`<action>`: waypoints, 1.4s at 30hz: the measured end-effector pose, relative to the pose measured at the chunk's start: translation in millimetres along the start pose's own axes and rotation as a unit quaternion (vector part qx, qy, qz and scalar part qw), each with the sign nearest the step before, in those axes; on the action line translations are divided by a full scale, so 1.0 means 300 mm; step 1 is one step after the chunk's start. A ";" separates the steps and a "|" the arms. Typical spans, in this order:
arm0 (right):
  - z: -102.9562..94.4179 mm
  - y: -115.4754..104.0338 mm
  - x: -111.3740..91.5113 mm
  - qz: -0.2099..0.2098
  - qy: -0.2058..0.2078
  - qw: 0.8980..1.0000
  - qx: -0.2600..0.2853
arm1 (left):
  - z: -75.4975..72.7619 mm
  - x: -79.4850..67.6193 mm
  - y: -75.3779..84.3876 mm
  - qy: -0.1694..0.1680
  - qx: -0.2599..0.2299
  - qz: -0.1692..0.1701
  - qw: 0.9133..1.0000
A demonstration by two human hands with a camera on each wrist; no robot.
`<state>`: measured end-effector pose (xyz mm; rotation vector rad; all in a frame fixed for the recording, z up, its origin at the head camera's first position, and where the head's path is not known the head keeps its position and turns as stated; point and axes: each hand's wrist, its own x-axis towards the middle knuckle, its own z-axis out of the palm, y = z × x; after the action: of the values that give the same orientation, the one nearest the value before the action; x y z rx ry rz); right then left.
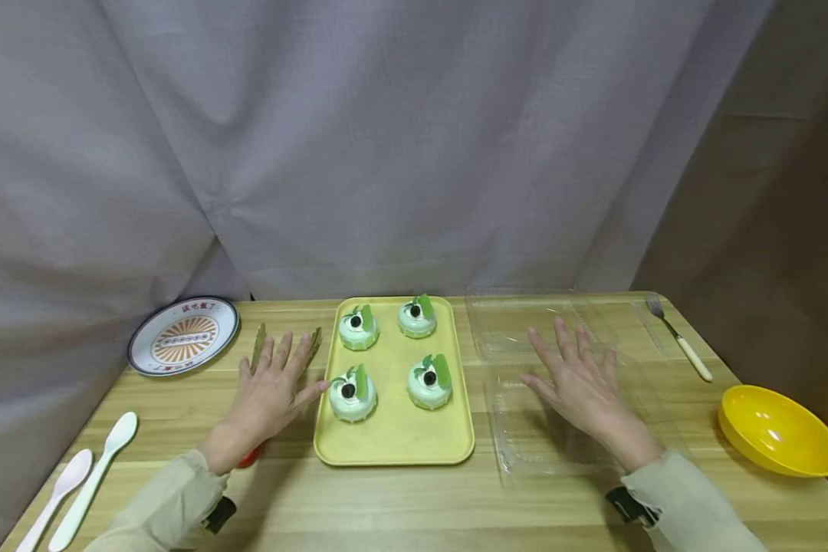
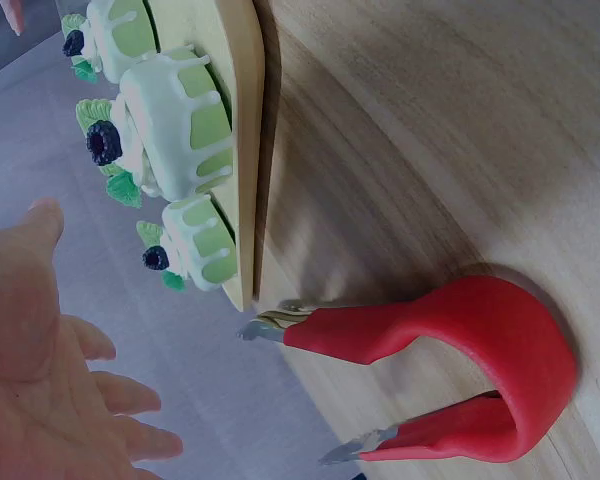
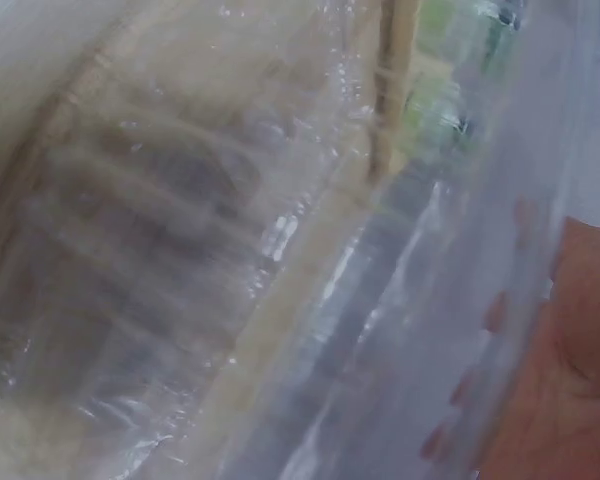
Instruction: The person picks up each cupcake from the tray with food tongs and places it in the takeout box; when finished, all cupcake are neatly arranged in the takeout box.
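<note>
My left hand [image 1: 265, 399] hovers with spread fingers over a pair of tongs, largely covering them in the head view. Their red U-shaped grip [image 2: 535, 345] and metal ends show in the left wrist view. Right of that hand lies a yellow tray [image 1: 400, 445] bearing several small green cakes [image 1: 428, 387], each topped with a dark berry and green leaves; the thumb overlaps the tray's left edge. My right hand [image 1: 583, 395], fingers spread, is over a clear plastic box [image 1: 517, 456] with its lid [image 1: 504, 314] folded back. Neither hand grips anything.
A patterned plate [image 1: 148, 341] sits at the back left, with a pale green spoon [image 1: 93, 483] and a pinkish spoon [image 1: 62, 487] nearer the front. At the right are a fork [image 1: 690, 353] and a yellow bowl [image 1: 776, 429]. Grey curtain [image 1: 414, 153] hangs behind the table.
</note>
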<state>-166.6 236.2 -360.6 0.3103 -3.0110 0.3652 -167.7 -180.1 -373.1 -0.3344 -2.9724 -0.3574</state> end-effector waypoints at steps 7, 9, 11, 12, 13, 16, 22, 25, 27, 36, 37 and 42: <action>0.004 0.017 -0.007 0.004 0.004 1.000 -0.001 | 0.006 0.003 0.004 0.001 -0.003 0.004 1.000; 0.005 0.022 -0.011 0.005 0.005 1.000 -0.001 | 0.008 0.004 0.006 0.001 -0.003 0.005 1.000; 0.005 0.028 -0.015 0.006 0.003 1.000 -0.001 | 0.010 0.005 0.006 0.000 -0.004 0.006 1.000; 0.004 0.032 -0.017 0.007 0.003 1.000 0.001 | 0.010 0.006 0.006 -0.001 -0.006 0.006 1.000; 0.003 0.036 -0.018 0.007 0.004 1.000 0.006 | 0.011 0.006 0.005 -0.002 -0.009 0.006 1.000; -0.009 0.067 -0.025 -0.003 0.016 0.998 0.053 | 0.010 0.003 -0.005 -0.001 -0.020 0.003 1.000; -0.055 0.210 -0.051 -0.024 0.083 0.982 0.169 | -0.001 -0.032 -0.080 0.030 -0.075 0.002 0.997; -0.065 0.298 -0.071 0.005 0.095 0.975 0.200 | -0.001 -0.060 -0.128 0.036 -0.127 0.001 0.991; -0.065 0.348 -0.084 0.043 0.073 0.972 0.219 | 0.002 -0.079 -0.156 0.035 -0.153 -0.008 0.988; -0.015 0.452 -0.094 0.119 0.019 0.963 0.242 | 0.035 -0.135 -0.224 0.009 -0.178 -0.073 0.981; -0.009 0.453 -0.089 0.120 0.018 0.963 0.240 | 0.036 -0.140 -0.229 0.003 -0.184 -0.081 0.980; 0.012 0.463 -0.070 0.119 0.009 0.956 0.269 | 0.047 -0.154 -0.242 -0.013 -0.192 -0.112 0.975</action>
<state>-175.9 371.4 -398.0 -0.0290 -2.8759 1.2032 -141.4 -254.7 -409.8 -0.0350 -2.9561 -0.9665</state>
